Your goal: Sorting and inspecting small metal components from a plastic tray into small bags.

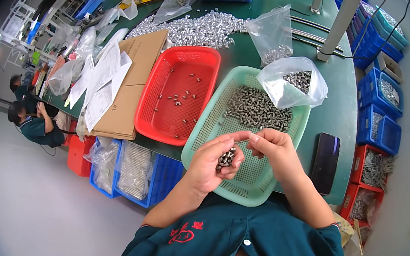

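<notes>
My left hand (204, 167) is curled round a small heap of short metal cylinders (225, 160), held over the near part of a pale green perforated basket (193, 142). The thumb and forefinger of my right hand (277, 151) are pinched together against the left fingertips; whatever is between them is too small to make out. Dark metal cylinders (257, 109) are piled in the basket's far half. Left of it, a red perforated basket (146, 114) holds several scattered cylinders. An open clear plastic bag (317, 94) with more of them leans on the green basket's far right rim.
A black phone (325, 163) lies right of the green basket. Cardboard (125, 90) and papers (103, 87) lie left. Farther back are loose shiny parts (192, 32), another bag (276, 30) and a metal post (340, 29). Two people (33, 122) sit far left.
</notes>
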A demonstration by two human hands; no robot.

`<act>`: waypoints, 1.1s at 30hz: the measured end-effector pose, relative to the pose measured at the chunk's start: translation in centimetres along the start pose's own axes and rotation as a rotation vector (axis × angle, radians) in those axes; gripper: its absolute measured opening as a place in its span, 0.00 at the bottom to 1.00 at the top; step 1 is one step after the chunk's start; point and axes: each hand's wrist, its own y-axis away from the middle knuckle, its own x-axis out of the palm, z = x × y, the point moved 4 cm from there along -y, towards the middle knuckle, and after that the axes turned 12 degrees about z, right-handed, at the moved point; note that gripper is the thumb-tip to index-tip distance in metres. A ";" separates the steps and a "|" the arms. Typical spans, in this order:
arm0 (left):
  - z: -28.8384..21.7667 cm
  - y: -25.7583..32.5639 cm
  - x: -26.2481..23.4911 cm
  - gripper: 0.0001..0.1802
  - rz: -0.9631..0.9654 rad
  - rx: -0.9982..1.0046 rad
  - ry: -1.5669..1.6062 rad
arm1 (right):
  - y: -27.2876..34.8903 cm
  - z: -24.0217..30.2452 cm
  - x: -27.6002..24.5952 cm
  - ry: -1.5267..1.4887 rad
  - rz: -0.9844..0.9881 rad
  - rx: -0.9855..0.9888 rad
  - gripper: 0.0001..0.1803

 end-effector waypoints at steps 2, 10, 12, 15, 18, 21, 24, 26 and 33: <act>0.0 0.0 0.1 0.22 -0.008 -0.005 0.010 | 0.0 0.1 0.2 -0.042 0.009 0.002 0.14; 0.1 0.1 -0.4 0.12 -0.079 -0.017 0.017 | -0.1 0.4 -0.5 -0.142 0.015 0.003 0.11; 0.0 0.0 -0.5 0.10 -0.046 -0.041 0.009 | -0.2 0.6 -0.6 -0.083 0.031 -0.013 0.10; 0.1 -0.1 -0.4 0.10 -0.004 -0.082 0.015 | 0.2 1.5 -0.7 0.106 0.014 -0.054 0.09; 0.3 0.0 -0.4 0.10 0.019 -0.117 0.042 | 0.3 3.3 -0.8 0.466 0.013 -0.193 0.10; 0.3 0.2 0.0 0.10 0.022 -0.135 0.058 | 0.1 3.6 -0.6 0.390 0.054 -0.191 0.10; 0.3 0.1 0.3 0.11 0.077 -0.136 0.107 | -0.2 2.8 -0.7 0.155 0.101 -0.030 0.11; 0.2 0.1 0.3 0.12 0.141 -0.114 0.083 | -0.3 2.5 -0.6 0.072 0.149 0.010 0.12; 0.6 0.2 0.4 0.09 0.231 -0.196 0.135 | -1.0 1.7 -0.2 -0.091 0.296 0.040 0.14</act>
